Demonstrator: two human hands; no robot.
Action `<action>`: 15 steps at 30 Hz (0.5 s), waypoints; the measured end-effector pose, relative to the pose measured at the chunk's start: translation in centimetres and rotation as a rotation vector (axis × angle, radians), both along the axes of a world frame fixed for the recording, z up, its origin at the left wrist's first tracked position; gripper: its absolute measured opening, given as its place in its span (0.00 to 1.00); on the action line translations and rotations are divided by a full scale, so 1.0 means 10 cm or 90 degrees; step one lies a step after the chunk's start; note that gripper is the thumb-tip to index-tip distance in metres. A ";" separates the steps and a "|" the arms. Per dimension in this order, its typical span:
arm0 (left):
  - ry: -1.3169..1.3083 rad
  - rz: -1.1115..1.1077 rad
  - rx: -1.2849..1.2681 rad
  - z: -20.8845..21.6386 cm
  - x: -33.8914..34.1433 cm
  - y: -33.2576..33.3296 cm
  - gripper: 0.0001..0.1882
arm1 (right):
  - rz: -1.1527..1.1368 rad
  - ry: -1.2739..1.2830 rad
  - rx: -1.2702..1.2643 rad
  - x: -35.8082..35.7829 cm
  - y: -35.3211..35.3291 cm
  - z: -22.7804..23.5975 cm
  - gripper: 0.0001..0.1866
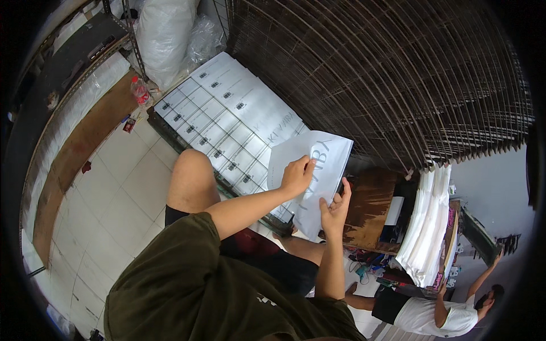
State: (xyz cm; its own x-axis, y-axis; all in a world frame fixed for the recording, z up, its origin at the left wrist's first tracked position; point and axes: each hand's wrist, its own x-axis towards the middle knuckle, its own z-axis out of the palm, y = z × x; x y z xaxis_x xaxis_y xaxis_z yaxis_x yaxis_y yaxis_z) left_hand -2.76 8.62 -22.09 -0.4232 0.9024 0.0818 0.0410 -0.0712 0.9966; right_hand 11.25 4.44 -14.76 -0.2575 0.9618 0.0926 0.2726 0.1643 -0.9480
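In front of me I hold a white sheet with large dark lettering, tilted, its left part curving up; there may be more than one layer. My left hand lies over its face with the fingers curled in against it. Along the lower right edge my right hand grips it, thumb on the face and the other fingers at the edge and partly behind. Beneath and beyond, white printed sheets overlap in rows on a low wire rack shelf.
Many raised wire shelves loom at the upper right. A red-capped bottle stands left beside stuffed plastic bags. At right are a wooden board, a white stack and another person holding a dark-green frame.
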 end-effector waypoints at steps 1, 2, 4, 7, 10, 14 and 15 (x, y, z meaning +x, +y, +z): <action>-0.017 -0.004 -0.018 -0.07 -0.05 0.00 0.18 | 0.003 -0.003 0.013 -0.01 0.06 -0.01 0.38; -0.024 0.053 -0.042 -0.13 -0.10 -0.04 0.17 | 0.043 -0.147 0.049 -0.01 0.14 0.05 0.33; -0.040 0.175 -0.088 -0.20 -0.21 -0.15 0.17 | 0.132 -0.433 0.126 -0.15 0.38 0.32 0.25; -0.093 -0.021 0.152 0.21 -0.21 -0.43 0.18 | 0.247 -0.410 0.181 -0.31 0.69 0.23 0.20; -0.052 -0.263 0.474 0.66 -0.19 -0.65 0.19 | 0.404 -0.428 0.156 -0.66 0.85 0.15 0.25; 0.082 -0.312 0.717 0.51 -0.18 -0.65 0.19 | 0.485 -0.405 0.149 -1.23 1.15 -0.10 0.27; 0.114 -0.317 0.701 0.31 -0.17 -0.64 0.19 | 0.494 -0.368 0.140 -1.31 1.25 -0.18 0.28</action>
